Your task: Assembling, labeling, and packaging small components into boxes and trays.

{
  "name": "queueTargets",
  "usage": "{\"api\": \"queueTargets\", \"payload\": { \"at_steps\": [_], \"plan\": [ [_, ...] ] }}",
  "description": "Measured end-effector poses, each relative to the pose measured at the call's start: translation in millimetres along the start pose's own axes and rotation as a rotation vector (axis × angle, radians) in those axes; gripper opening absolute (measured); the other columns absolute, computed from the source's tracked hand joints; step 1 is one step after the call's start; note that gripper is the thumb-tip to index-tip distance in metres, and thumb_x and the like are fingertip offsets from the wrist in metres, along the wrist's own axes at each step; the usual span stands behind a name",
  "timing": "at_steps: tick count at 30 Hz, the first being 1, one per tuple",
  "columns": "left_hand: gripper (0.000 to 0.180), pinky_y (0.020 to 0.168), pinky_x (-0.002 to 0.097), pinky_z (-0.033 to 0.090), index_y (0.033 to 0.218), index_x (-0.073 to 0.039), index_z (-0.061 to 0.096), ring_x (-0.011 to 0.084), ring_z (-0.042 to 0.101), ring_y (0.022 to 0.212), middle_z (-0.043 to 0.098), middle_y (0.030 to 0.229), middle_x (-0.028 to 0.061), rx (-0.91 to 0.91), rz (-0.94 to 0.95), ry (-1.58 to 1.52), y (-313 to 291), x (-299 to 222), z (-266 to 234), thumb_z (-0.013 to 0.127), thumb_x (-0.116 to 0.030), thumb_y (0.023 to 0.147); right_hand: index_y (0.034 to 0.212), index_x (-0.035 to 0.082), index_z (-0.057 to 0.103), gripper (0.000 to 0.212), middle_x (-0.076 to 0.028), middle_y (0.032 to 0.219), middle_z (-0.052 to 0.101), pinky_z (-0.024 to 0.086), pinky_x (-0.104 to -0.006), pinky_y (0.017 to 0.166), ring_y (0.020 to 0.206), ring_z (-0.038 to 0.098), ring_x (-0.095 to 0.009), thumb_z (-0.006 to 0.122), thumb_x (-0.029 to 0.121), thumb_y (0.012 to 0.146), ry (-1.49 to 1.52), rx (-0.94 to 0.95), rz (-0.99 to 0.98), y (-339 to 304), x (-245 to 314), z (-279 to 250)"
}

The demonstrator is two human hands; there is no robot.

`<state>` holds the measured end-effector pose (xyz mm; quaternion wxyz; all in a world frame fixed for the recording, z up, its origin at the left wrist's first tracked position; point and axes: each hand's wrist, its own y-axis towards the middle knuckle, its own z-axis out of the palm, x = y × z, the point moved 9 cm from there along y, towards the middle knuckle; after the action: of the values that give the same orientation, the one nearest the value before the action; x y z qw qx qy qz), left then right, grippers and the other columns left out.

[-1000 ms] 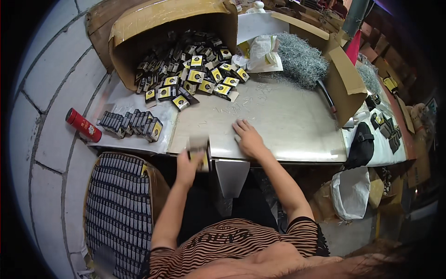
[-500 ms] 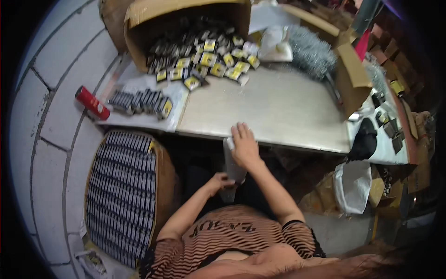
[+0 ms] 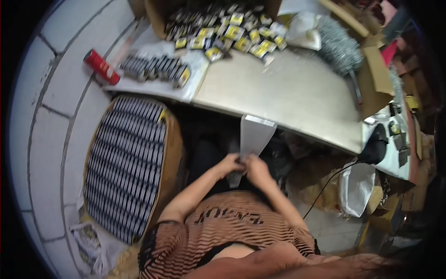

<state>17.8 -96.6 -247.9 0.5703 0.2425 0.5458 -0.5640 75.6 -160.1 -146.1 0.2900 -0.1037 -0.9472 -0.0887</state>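
Note:
A long, flat, pale grey box (image 3: 256, 136) stands out from my lap, its far end just under the table's front edge. At its near end my left hand (image 3: 230, 164) is closed, fingers pinched together. My right hand (image 3: 256, 170) grips the same end from the other side, its fingertips against those of the left. Below the hands hangs a pale, see-through strip (image 3: 233, 179), perhaps plastic; its kind is hard to make out.
On the metal table (image 3: 260, 88) lies a heap of small yellow-and-black packs (image 3: 234, 32). Left are a red can (image 3: 102, 67) and a row of grey packs (image 3: 155, 69). A carton (image 3: 125, 167) filled with packs stands beside me. Silver tinsel (image 3: 339, 46) lies at right.
My right hand has left the far end of the grey box and come back beside my left hand. The view has shifted, so the table sits higher in the picture.

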Motion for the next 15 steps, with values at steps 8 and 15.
{"api": "queueTargets", "payload": {
  "at_steps": [8,15],
  "plan": [
    [0.026,0.077,0.0252,0.049,0.111,-0.005,0.068,0.0088,0.061,0.084,0.068,0.096,-0.0001,0.099,-0.165,-0.144,-43,47,-8,0.071,-0.015,0.088,0.107,0.003,0.068,0.028,-0.020,0.097,0.068,0.051,-0.0421,0.082,0.093,0.065,-0.037,0.063,0.017,0.084,0.084,0.067,0.151,7,20,-35],
    [0.048,0.077,0.0263,0.049,0.125,-0.004,0.054,0.0124,0.061,0.083,0.066,0.093,0.0018,-0.023,0.238,0.000,-50,-49,-4,0.073,-0.027,0.087,0.092,-0.003,0.068,0.018,-0.012,0.074,0.067,0.050,-0.0314,0.065,0.069,0.062,-0.016,0.063,0.010,0.083,0.353,0.112,0.312,19,3,-23]
  ]
}}
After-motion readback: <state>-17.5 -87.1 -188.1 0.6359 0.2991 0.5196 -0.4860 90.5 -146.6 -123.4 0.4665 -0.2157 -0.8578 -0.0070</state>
